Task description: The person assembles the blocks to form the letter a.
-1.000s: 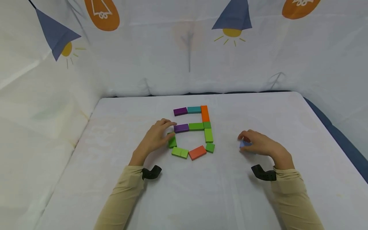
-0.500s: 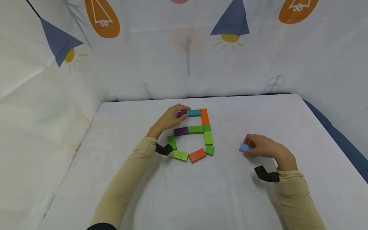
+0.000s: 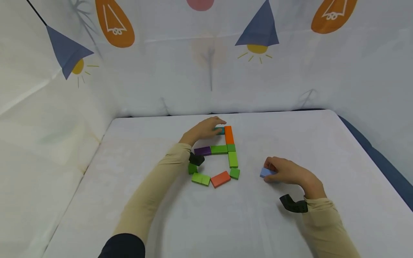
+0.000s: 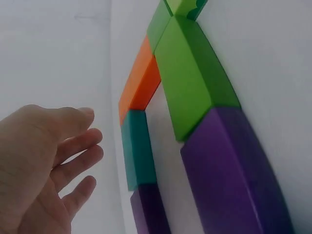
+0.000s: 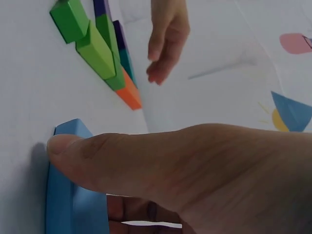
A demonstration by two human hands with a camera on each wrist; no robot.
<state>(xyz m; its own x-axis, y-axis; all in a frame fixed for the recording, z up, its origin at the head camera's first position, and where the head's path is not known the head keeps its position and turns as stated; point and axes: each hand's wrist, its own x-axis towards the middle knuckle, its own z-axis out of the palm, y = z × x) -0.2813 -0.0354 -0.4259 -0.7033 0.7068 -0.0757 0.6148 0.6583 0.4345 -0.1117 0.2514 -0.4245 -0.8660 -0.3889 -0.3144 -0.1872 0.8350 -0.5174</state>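
In the head view my left hand (image 3: 204, 129) reaches over the top row of a block figure, its fingers extended above the teal block (image 3: 221, 131). The left wrist view shows nothing between those fingers; the teal block (image 4: 139, 148) lies end to end with a dark purple block (image 4: 148, 209) and an orange block (image 4: 139, 80). Off to the right of the figure, my right hand (image 3: 288, 172) pinches a light blue block (image 3: 267, 172) between thumb and fingers, low over the table. The thumb lies along the top of the blue block (image 5: 73, 195) in the right wrist view.
A purple block (image 3: 202, 151) and a green block (image 3: 219, 149) form the middle row. Below, several green blocks and a red-orange block (image 3: 220, 179) make a loop, partly hidden by the left wrist's black camera mount (image 3: 196, 158). White fabric walls (image 3: 155, 79) enclose the table (image 3: 258, 222).
My left hand has moved from the middle row's purple block up and right along the top row to the teal block. My right hand has shifted slightly left with the blue block.
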